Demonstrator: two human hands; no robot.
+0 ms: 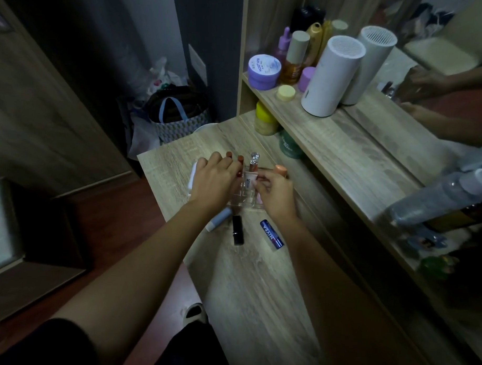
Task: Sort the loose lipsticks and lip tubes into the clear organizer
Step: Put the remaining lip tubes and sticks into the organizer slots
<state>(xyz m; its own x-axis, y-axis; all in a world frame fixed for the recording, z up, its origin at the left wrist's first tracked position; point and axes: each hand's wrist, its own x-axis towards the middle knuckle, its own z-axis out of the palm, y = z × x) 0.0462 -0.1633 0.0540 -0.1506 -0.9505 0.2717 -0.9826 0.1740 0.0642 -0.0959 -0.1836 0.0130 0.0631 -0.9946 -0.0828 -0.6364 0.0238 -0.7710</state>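
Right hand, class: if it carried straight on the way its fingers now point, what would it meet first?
The right hand points up-left over the clear organizer; its fingertips are already at the pale tube standing there, so that comes first, though depth is uncertain.

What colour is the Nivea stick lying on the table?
Dark blue with a red band, seen in the head view: Nivea stick.

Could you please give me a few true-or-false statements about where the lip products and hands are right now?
1. The blue Nivea stick lies flat on the table. True.
2. The black lipstick stands inside the clear organizer. False: it lies on the table, nearer the person.
3. Both hands are at the organizer. True: left hand, right hand.
4. The white cylinder sits on the floor. False: it stands on the shelf.
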